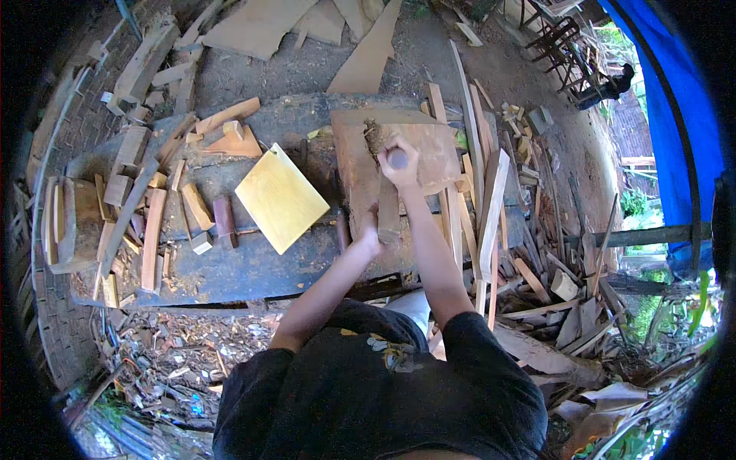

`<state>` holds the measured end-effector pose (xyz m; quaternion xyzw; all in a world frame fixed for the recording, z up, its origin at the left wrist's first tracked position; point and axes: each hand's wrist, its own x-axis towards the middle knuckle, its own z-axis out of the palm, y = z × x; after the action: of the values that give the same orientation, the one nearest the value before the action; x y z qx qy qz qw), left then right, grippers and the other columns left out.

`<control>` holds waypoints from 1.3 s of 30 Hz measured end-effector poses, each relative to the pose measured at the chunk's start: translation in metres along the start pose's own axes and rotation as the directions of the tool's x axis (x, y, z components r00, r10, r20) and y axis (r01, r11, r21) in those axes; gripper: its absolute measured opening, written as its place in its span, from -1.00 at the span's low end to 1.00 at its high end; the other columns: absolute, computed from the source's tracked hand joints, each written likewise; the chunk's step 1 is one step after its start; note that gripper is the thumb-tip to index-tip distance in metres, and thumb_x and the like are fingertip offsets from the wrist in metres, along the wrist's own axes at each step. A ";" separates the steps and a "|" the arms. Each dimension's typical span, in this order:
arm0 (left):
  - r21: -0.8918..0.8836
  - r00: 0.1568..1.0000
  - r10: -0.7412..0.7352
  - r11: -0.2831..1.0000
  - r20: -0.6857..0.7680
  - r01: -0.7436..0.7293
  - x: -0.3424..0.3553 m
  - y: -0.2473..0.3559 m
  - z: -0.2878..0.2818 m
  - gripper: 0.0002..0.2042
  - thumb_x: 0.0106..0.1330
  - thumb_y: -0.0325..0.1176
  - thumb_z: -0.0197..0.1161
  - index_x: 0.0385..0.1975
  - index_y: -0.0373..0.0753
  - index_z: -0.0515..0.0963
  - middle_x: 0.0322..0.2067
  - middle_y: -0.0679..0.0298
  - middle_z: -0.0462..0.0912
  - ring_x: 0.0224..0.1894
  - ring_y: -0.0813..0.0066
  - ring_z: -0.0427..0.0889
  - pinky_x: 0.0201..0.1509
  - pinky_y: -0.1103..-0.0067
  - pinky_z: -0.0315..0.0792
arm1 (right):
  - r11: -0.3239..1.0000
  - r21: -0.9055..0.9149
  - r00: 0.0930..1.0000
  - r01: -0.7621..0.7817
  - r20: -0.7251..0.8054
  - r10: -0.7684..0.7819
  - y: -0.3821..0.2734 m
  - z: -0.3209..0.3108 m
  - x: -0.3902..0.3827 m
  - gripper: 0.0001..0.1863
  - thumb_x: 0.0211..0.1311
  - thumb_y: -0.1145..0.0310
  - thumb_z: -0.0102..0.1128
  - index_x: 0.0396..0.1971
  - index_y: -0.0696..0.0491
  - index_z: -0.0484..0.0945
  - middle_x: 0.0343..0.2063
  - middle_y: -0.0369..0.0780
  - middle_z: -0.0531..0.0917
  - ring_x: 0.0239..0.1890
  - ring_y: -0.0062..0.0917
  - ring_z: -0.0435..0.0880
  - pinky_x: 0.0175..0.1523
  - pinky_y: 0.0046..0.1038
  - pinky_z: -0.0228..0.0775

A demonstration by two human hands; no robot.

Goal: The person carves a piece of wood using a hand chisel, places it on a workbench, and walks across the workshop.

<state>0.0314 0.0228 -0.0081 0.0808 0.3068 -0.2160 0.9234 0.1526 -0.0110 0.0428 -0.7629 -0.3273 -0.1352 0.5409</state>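
My right hand (405, 173) is closed around an upright tool whose round, greyish end (397, 158) faces up. The hand hides the rest of this tool, so I cannot make out its kind. It stands over a narrow wooden block (389, 213) that points toward me. My left hand (369, 231) grips the block's left side near its closer end, its fingers partly hidden. Beneath both lies a broad brown board (437, 146). A small heap of wood shavings (373, 136) sits beyond my right hand.
On the dark worktable (184, 268), a pale yellow board with a hole (282, 201) lies left of my hands. Several wood offcuts (153, 238) crowd the left end. Long wooden strips (491, 215) lean along the right side. Wood scraps (176, 356) cover the ground.
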 end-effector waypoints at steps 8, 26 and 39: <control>0.364 0.982 0.176 0.921 -0.074 -0.138 -0.032 0.014 -0.022 -0.52 -0.03 0.16 0.04 -0.31 -0.13 0.38 -0.51 0.27 0.44 -0.53 0.50 0.45 -0.43 0.56 0.37 | 0.993 0.104 0.981 -0.048 -0.183 0.067 0.026 -0.055 -0.030 -0.89 -0.17 0.62 0.07 -0.66 0.12 0.34 -0.68 -0.30 0.44 -0.61 -0.63 0.44 -0.50 -0.62 0.27; 0.731 0.614 0.683 -0.640 0.397 0.239 -0.086 0.086 -0.025 -0.46 -0.27 0.15 0.21 -0.57 -0.31 0.44 -0.63 0.06 0.50 -0.51 0.11 0.52 -0.42 0.38 0.39 | 0.900 0.434 0.094 -0.049 -0.895 0.437 -0.108 -0.112 -0.196 -0.85 -0.05 0.52 -0.01 -0.72 0.10 0.26 -0.83 -0.27 0.31 -0.78 -0.61 0.28 -0.61 -0.56 0.19; 0.886 0.494 0.805 -0.445 0.330 0.134 -0.101 0.077 -0.069 -0.51 -0.16 0.09 0.18 -0.67 -0.33 0.38 -0.65 0.03 0.49 -0.56 0.08 0.49 -0.46 0.34 0.35 | 0.805 0.029 0.625 -0.593 -0.614 0.483 -0.084 -0.062 -0.166 -0.69 -0.15 0.17 0.23 -0.56 0.13 0.47 -0.56 -0.22 0.51 -0.39 -0.49 0.48 -0.31 -0.50 0.32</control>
<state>-0.0436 0.1467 -0.0014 0.9178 0.2237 0.0672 0.3211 -0.0161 -0.1093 0.0350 -0.7880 0.1161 -0.2264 0.5607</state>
